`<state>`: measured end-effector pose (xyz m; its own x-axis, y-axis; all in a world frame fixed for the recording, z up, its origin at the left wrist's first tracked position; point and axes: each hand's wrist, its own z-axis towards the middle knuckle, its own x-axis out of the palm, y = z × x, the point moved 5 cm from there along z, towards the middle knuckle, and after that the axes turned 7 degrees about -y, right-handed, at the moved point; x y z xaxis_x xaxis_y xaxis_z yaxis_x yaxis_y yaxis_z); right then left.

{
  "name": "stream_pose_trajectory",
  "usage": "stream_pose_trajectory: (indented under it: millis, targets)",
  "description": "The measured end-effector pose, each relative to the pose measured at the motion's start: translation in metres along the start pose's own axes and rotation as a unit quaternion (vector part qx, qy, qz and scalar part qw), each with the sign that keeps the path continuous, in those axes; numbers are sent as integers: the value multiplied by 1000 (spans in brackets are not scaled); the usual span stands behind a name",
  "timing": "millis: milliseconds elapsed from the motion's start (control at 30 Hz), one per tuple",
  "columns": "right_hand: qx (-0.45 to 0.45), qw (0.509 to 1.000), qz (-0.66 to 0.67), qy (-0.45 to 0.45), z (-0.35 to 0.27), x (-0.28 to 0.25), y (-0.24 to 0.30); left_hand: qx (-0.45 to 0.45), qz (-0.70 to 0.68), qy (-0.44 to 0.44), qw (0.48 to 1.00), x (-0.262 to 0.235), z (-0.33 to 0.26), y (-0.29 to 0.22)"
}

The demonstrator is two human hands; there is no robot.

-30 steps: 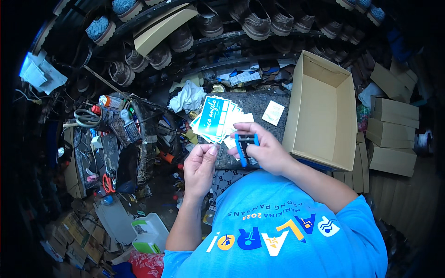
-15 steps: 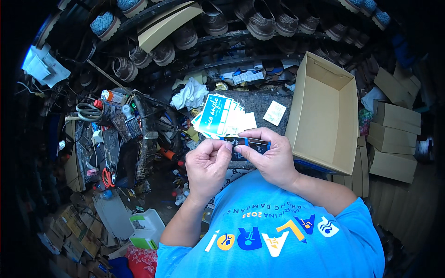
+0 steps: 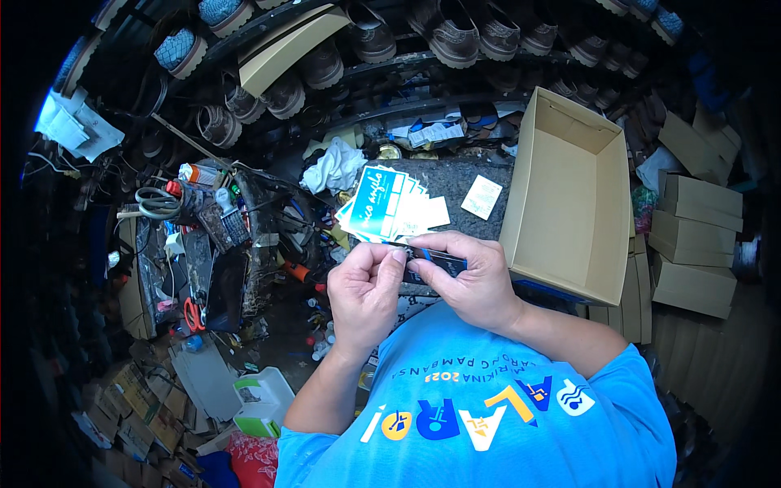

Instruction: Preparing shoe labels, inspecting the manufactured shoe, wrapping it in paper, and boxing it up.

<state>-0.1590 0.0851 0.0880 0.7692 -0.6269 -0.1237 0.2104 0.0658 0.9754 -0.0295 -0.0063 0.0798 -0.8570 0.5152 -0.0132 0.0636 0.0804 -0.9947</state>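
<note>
Both hands up close in front of the belly, nearly meeting, over the near edge of the dark work surface (image 3: 488,224). Left hand (image 3: 364,291): forearm steep, wrist fairly straight, back of hand to the left, fingers curled in, thumb laid against the index; pinching the left end of a small dark piece with blue trim (image 3: 447,262). Exact contact at the fingertips too small to make out from here. Right hand (image 3: 476,275): forearm slanting in from the right, elbow out, thumb on the near side, index stretched along the far side, closed on the same piece; its other fingers mostly hidden. Piece sits between the two hands, just off the surface's near edge, roughly level, partly covered by fingers.

Fanned stack of blue-and-white cards (image 3: 376,205) just beyond the left hand. Single white card (image 3: 482,198) apart, farther off, to the right. Open tan box (image 3: 561,195) beside the right hand, tilted. Crumpled white paper (image 3: 335,167) beyond the stack, leftward. Blue shirt (image 3: 488,366) right below both wrists.
</note>
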Motion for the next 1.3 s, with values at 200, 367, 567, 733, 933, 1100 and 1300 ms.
stream_pose_trajectory:
  millis: [200, 367, 567, 733, 933, 1100, 1300]
  targets:
    - [-17, 998, 34, 55, -1, 2, -8, -118, 25, 133, 984, -3, 7, 1]
    - [-62, 996, -10, 66, 0, 4, -8, -80, 148, 167, 971, -8, 8, -2]
    - [-150, 968, -200, 26, 7, 5, -24, -156, 62, 149, 974, -32, 4, 47]
    - [-163, 905, -373, 125, 1, 20, -32, -306, -29, 86, 948, -51, -13, 74]
    - [21, 896, -332, 296, -15, 28, -52, -316, -101, 68, 941, -49, -14, 64]
    - [153, 940, -153, 264, -8, 12, -41, -254, -38, 93, 962, -36, -9, 53]
    - [195, 949, -135, 206, -6, -5, -41, -151, -34, 99, 983, -14, -5, 34]
